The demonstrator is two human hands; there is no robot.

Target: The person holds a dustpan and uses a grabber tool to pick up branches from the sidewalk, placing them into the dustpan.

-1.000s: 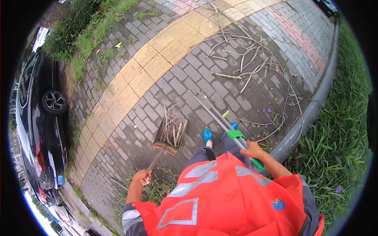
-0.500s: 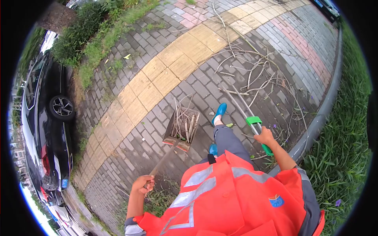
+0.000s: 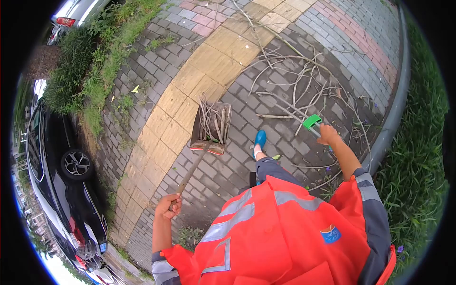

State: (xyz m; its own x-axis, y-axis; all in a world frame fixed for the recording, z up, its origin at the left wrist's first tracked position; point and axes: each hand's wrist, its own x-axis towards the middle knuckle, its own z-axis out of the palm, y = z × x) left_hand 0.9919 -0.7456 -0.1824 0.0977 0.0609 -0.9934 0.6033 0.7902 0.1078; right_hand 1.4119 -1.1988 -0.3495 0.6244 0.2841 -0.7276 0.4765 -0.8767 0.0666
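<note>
My left hand (image 3: pixel 168 205) is wrapped round the long handle of a dustpan (image 3: pixel 217 151). Thin sticks (image 3: pixel 205 121) are piled inside the pan, which rests on the paving at the edge of the yellow tiles. My right hand (image 3: pixel 327 135) grips metal litter tongs (image 3: pixel 312 122) with green fittings. The tongs' thin arms reach out to the left over a heap of loose branches (image 3: pixel 304 80). Their tips lie near a short pale stick (image 3: pixel 274 116); whether they touch anything I cannot tell.
A grey kerb (image 3: pixel 392 118) and tall grass (image 3: pixel 415 152) border the right side. At the left stands a black car (image 3: pixel 61 175), with a bush (image 3: pixel 71 71) and weeds above it. Yellow tactile tiles (image 3: pixel 171 114) cross the brick pavement. My blue shoe (image 3: pixel 260 138) is between dustpan and branches.
The dustpan has moved forward, up to the yellow tiles, with my left hand a little higher. My right hand has carried the tongs forward, and they now slant more to the left over the branches.
</note>
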